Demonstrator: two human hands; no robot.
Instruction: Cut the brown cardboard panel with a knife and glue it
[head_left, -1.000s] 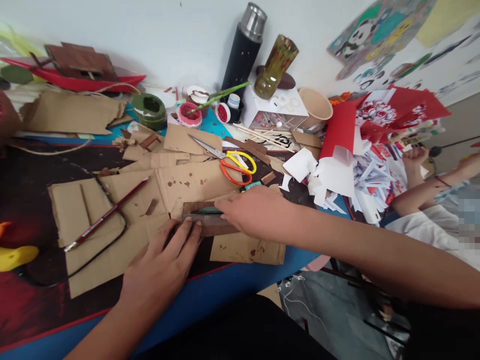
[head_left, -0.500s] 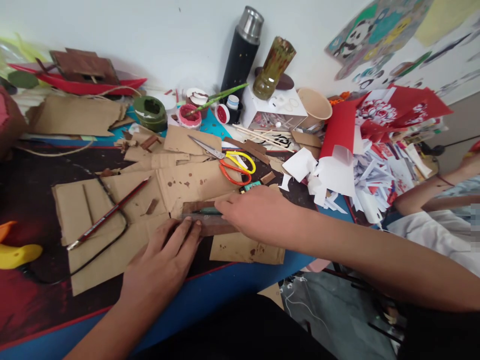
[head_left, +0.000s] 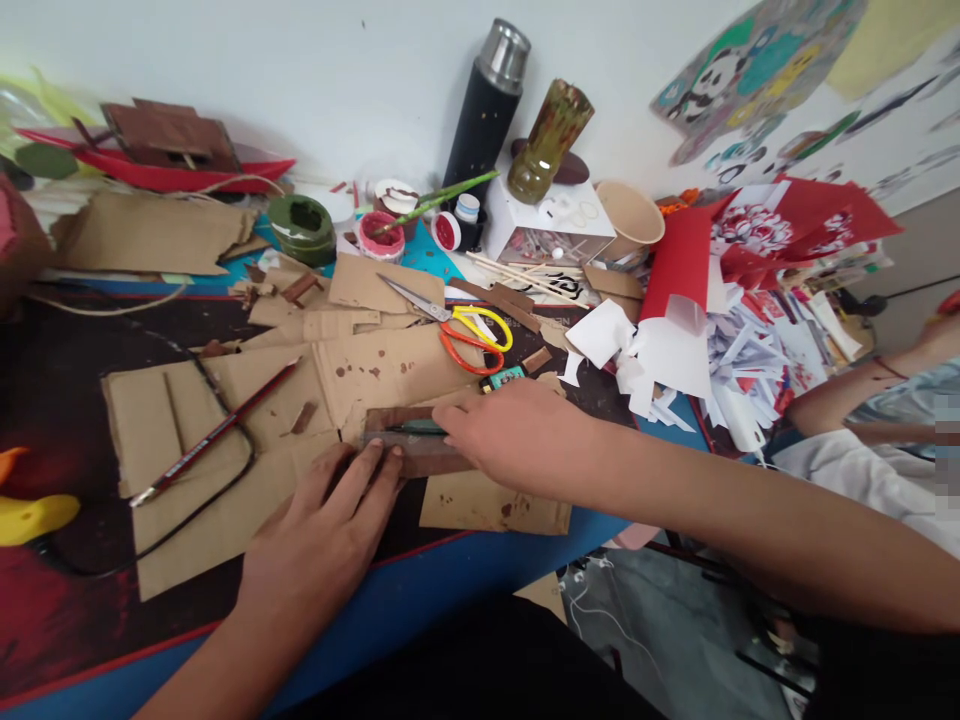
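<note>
My left hand (head_left: 330, 530) lies with its fingers stretched out, the fingertips pressing on a greyish straight strip (head_left: 416, 441) that looks like a ruler. Under the strip is a brown-painted piece of cardboard (head_left: 431, 462). My right hand (head_left: 510, 425) is closed round a slim dark green tool (head_left: 415, 427), which lies low along the strip. Its tip points left towards my left fingertips, and most of it is hidden in my fist, so its exact kind is unclear. Just beyond my right hand are a small green-and-black object (head_left: 501, 378) and scissors (head_left: 472, 335) with yellow and orange handles.
Folded cardboard (head_left: 202, 500) carries a pencil (head_left: 217, 430) and a black cord (head_left: 251, 450). A stained cardboard piece (head_left: 487, 505) lies near the front edge. Paint pots (head_left: 302, 228), a black flask (head_left: 484, 110) and a model boat (head_left: 165, 165) stand behind. At right, another person's arm (head_left: 847, 395) shows beside paper scraps.
The view has shifted very slightly. Both hands keep nearly the same place and hold on the strip and the dark green tool.
</note>
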